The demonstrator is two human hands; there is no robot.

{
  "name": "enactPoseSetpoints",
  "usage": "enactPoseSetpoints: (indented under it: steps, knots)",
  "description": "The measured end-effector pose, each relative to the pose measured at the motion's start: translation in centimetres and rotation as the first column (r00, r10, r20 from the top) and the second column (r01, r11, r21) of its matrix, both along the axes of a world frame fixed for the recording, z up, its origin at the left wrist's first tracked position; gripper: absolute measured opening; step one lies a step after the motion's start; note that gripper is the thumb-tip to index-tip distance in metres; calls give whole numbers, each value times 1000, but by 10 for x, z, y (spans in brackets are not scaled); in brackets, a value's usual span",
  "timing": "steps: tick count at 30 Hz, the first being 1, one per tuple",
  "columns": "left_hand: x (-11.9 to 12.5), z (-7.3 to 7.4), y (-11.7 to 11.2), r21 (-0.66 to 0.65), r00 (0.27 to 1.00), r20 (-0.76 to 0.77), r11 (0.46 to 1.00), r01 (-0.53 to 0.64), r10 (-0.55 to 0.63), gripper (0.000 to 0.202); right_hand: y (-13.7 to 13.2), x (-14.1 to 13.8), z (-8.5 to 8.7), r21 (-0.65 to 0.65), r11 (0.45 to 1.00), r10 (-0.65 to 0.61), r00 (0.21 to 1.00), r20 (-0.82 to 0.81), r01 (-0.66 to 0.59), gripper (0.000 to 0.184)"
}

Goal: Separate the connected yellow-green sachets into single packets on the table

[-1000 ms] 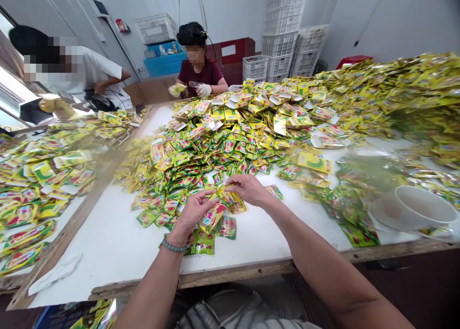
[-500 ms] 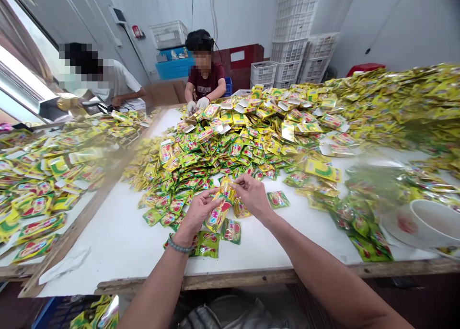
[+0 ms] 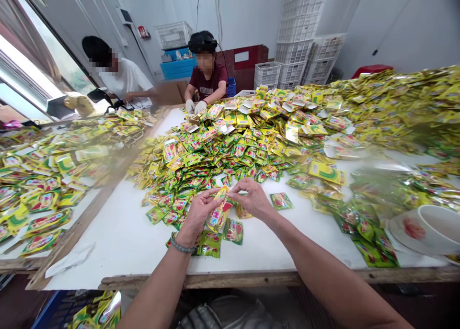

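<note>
My left hand (image 3: 200, 212) is closed round a small yellow carton (image 3: 217, 218) with a watermelon print, tilted above the table. At the carton's upper end my right hand (image 3: 253, 200) pinches its edge with thumb and fingers; exactly what lies between the fingertips is hard to make out. Just below the hands lie a green sachet with a red print (image 3: 233, 231) and further green sachets (image 3: 209, 244). Another sachet (image 3: 281, 200) rests to the right of my right hand. Beyond my hands rises a large heap of green and yellow sachets (image 3: 201, 159).
Flat yellow cartons (image 3: 327, 172) lie on the heap and to its right. A white bowl (image 3: 409, 228) stands at the right front. A wooden strip (image 3: 77, 219) divides the table (image 3: 118, 238) on the left. Two people (image 3: 206, 82) sit across; white crates (image 3: 298, 32) are stacked behind.
The yellow sachet that showed at the carton's open upper end is no longer visible there. My right hand has shifted slightly left along that end. The view has turned slightly left.
</note>
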State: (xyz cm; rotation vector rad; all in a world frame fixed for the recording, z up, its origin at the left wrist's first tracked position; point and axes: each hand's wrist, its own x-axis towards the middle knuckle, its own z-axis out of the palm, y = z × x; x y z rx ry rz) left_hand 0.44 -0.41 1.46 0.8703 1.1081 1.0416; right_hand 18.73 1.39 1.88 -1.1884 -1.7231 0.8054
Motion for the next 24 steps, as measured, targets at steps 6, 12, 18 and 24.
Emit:
enactPoseSetpoints:
  steps: [6,12,18,24]
  knots:
    - [2,2,-1,-9,999,5,999,31,-31,67,-9,-13,4,-125,977,171,985,-30,-173,22]
    - [10,4,4,100,996,27,991,-88,86,74,-4,-14,0,-79,996,-55,974,-219,39,26]
    - [3,0,6,179,990,29,974,-141,138,58,0,-22,-11,-235,954,73,902,-425,-187,32]
    - [-2,-1,2,176,997,-45,982,63,-56,42,-3,-18,-10,-293,925,106,906,-409,-240,32]
